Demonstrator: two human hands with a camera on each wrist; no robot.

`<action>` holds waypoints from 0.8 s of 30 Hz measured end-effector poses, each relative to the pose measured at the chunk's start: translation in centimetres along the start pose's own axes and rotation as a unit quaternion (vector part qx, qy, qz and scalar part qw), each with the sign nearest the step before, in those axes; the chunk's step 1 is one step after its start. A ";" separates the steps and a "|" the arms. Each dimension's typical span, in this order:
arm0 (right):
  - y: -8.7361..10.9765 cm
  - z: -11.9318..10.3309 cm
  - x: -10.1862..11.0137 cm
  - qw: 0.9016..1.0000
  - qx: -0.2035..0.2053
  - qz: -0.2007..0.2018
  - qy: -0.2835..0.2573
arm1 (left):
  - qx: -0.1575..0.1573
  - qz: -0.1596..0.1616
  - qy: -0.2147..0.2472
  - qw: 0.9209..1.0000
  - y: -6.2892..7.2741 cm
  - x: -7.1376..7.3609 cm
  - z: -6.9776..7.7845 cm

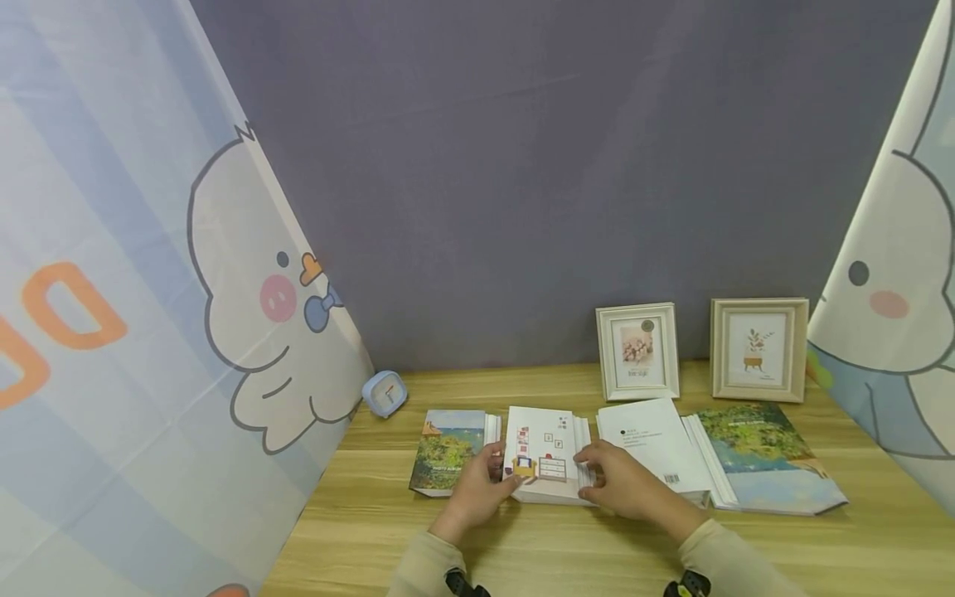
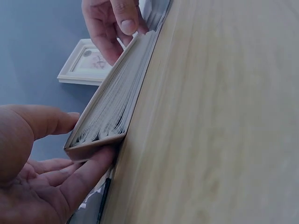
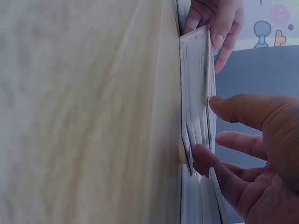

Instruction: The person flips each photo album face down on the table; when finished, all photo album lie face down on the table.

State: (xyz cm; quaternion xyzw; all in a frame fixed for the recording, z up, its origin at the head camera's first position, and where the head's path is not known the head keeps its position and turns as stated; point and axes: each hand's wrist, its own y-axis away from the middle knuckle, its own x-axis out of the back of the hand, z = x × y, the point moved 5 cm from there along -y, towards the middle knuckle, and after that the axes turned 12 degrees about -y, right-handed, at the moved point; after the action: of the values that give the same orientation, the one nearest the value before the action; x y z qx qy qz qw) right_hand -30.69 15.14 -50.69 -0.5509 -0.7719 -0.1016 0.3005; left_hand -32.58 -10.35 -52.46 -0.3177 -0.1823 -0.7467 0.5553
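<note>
A white photo album (image 1: 548, 423) with a drawn chair and dresser on its cover lies flat on the table. My left hand (image 1: 477, 487) grips its left side; in the left wrist view the thumb is at the cover's edge and the fingers reach round the spine (image 2: 93, 148). At the other side, my right hand (image 1: 627, 482) holds the page side, thumb on the upper cover and a fingertip against the pages (image 3: 194, 79). Left of it lies a landscape-covered album (image 1: 446, 448), close by the left fingers. Beyond the right hand is a white album (image 1: 656, 435), back cover up.
Another landscape-covered album (image 1: 768, 456) lies at the right, beside the white one. Two picture frames, one cream (image 1: 603, 356) and one beige (image 1: 718, 348), stand at the back. A blue clock (image 1: 386, 393) sits at the back left of the wooden table (image 1: 358, 514).
</note>
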 end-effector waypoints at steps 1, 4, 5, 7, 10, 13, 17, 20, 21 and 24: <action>0.0 0.0 -0.1 1.000 0.000 -0.001 0.005 | 0.002 -0.001 0.005 1.000 0.0 0.0 0.0; 0.0 0.0 -0.3 1.000 -0.002 -0.006 0.024 | 0.010 -0.005 0.024 1.000 -0.1 -0.1 -0.1; 0.0 0.0 -0.4 1.000 -0.002 -0.006 0.031 | 0.011 -0.005 0.030 0.999 -0.1 -0.1 -0.1; 0.0 -0.1 -0.4 0.999 -0.004 -0.006 0.037 | 0.013 -0.002 0.040 0.999 -0.1 -0.1 -0.1; 0.1 -0.2 -0.4 0.999 -0.007 -0.007 0.038 | 0.010 0.004 0.057 0.998 -0.1 -0.1 -0.1; 0.2 -0.4 -0.4 1.000 -0.009 -0.008 0.029 | -0.001 0.011 0.077 0.997 0.1 -0.1 0.1; 0.3 -0.5 -0.3 1.000 -0.015 -0.004 0.017 | -0.017 0.009 0.124 0.992 0.1 -0.3 0.5; 0.3 -0.6 -0.2 1.000 -0.019 -0.003 0.004 | -0.023 -0.007 0.190 0.981 0.0 -0.8 0.8; 0.3 -0.6 -0.2 1.000 -0.020 -0.004 0.000 | -0.022 -0.013 0.215 0.976 -0.1 -0.9 0.8; 0.4 -0.7 -0.2 1.000 -0.019 -0.007 -0.008 | -0.018 -0.019 0.262 0.965 0.0 -1.3 1.0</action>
State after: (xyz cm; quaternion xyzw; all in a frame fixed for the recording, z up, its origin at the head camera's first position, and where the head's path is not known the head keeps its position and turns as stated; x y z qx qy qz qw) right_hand -30.01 14.81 -50.34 -0.5521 -0.7761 -0.1135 0.2828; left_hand -32.08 -8.74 -52.58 -0.1173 -0.0224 -0.8173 0.5637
